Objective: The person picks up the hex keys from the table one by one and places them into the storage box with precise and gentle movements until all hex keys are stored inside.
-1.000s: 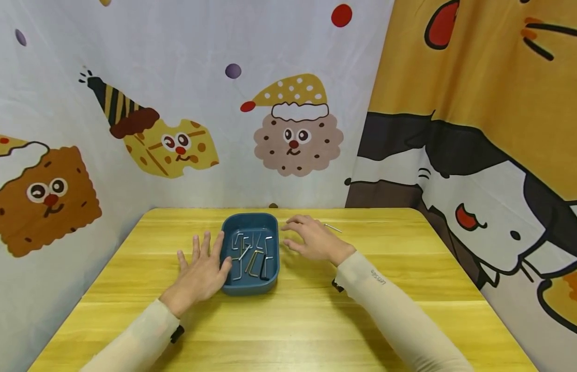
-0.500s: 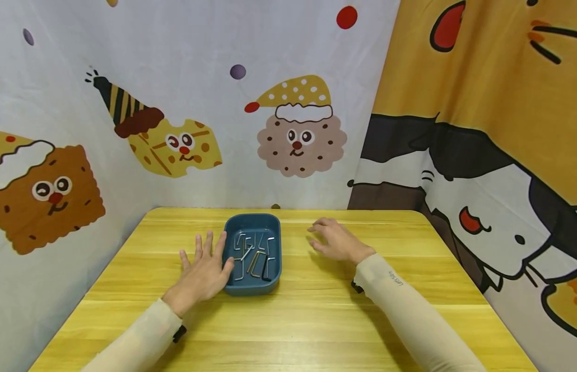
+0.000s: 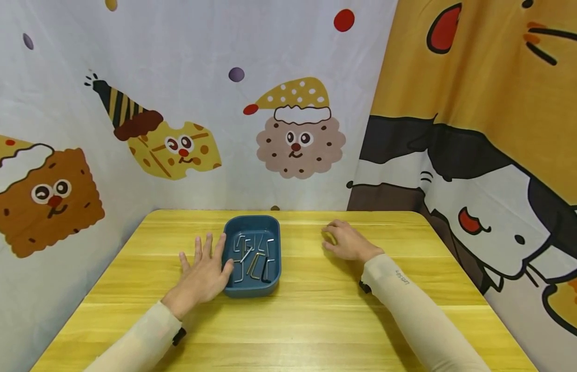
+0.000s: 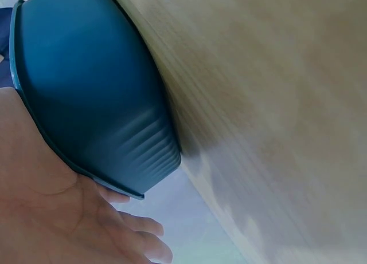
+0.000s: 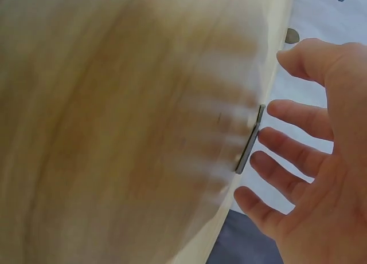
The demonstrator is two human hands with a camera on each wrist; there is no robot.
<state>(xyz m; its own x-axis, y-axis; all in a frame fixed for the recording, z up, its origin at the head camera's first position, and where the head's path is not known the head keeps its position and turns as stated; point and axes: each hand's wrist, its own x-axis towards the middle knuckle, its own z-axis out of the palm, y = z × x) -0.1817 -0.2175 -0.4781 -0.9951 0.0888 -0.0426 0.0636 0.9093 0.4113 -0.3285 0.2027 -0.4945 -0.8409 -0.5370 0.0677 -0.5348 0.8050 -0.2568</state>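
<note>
My left hand (image 3: 201, 276), fingers spread, rests along the left rim of a dark blue plastic tray (image 3: 251, 291). In the left wrist view the palm lies against the tray's rim (image 4: 54, 149). Several L-shaped hex keys (image 3: 255, 266) lie inside the tray, mostly silver, with a gold one and a black one. To the right of the tray, my right hand (image 3: 348, 242) is low over the table, fingers loosely bent. A single grey hex key (image 5: 250, 139) lies on the table just off its fingertips in the right wrist view; the hand hides it from the head view.
The wood-grain table (image 3: 288, 330) runs up to a cartoon-print curtain (image 3: 191, 77) at its back edge. More curtain, yellow and black-and-white (image 3: 479, 170), hangs along the right side.
My right hand has moved right, away from the tray, and now covers the loose hex key that showed beyond it earlier. The left hand and the tray stay in place.
</note>
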